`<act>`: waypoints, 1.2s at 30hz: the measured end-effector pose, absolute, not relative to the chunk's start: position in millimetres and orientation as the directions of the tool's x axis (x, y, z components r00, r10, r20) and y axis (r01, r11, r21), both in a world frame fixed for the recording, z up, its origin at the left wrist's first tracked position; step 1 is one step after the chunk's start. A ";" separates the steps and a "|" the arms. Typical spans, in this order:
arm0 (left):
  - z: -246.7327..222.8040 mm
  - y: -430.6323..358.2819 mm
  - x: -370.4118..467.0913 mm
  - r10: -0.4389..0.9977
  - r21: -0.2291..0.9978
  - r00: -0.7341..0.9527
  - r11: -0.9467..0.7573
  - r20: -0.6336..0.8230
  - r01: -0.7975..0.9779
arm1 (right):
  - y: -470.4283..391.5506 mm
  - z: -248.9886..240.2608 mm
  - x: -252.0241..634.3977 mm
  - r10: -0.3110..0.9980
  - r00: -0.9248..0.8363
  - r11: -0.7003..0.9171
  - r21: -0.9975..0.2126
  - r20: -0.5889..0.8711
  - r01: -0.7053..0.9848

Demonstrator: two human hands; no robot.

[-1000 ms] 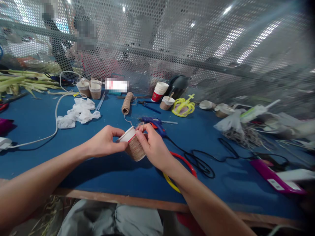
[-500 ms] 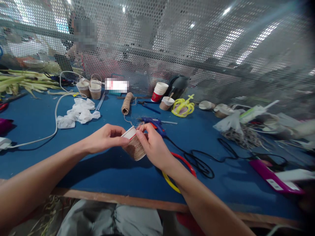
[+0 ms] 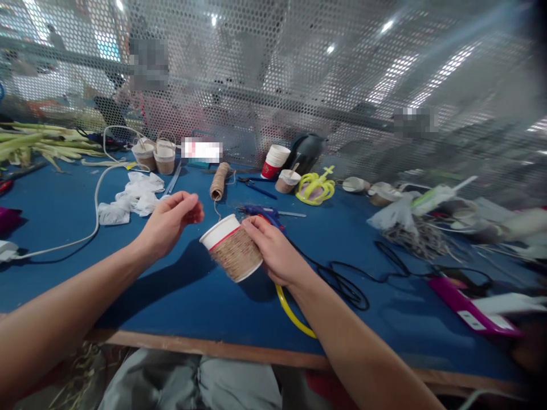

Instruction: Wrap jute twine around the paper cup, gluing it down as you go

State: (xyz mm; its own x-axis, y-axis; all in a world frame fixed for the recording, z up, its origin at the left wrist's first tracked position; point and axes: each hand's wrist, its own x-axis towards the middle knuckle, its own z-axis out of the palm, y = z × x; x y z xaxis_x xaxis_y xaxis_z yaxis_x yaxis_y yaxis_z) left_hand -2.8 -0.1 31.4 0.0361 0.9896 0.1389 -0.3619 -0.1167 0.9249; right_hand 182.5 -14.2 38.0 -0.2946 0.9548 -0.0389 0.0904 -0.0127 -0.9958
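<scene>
A paper cup (image 3: 234, 253) wrapped in brown twine is tilted above the blue table, its white rim and a red stripe bare toward the upper left. My right hand (image 3: 271, 245) grips the cup on its right side, the thumb on the twine and the other fingers hidden behind. To the left of the cup, apart from it, is my left hand (image 3: 173, 219), its fingers loosely curled and nothing visible in them. A strand of twine runs from the twine spool (image 3: 219, 181) down behind the cup's rim. Just beyond the cup lies a blue glue gun (image 3: 260, 212).
Crumpled white plastic (image 3: 139, 196) lies left, near a white cable (image 3: 97, 199). Behind stand stacked paper cups (image 3: 276, 162), blue-handled pliers (image 3: 260, 187) and a yellow crown-shaped piece (image 3: 316, 188). A yellow ring (image 3: 293, 313), black cord (image 3: 346, 285) and purple power strip (image 3: 470, 307) are right.
My left hand has let go of the cup and moved up and left. The cup has turned in my right hand, so more of its twine-wrapped side shows.
</scene>
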 end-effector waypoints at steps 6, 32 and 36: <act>31.4 -5.6 -1.0 0.963 0.951 0.063 -0.245 0.261 -0.190 | -14.9 36.7 182.9 0.960 -0.238 0.217 -0.928 0.147 0.302; 35.7 -27.6 15.0 0.875 0.997 0.485 -0.048 0.011 0.064 | -29.8 31.1 173.5 0.741 -0.430 0.637 -0.337 0.516 0.693; 33.0 -26.7 14.1 0.865 0.992 0.501 -0.087 0.027 0.096 | -26.9 36.7 176.3 0.757 -0.421 0.648 -0.487 0.500 0.586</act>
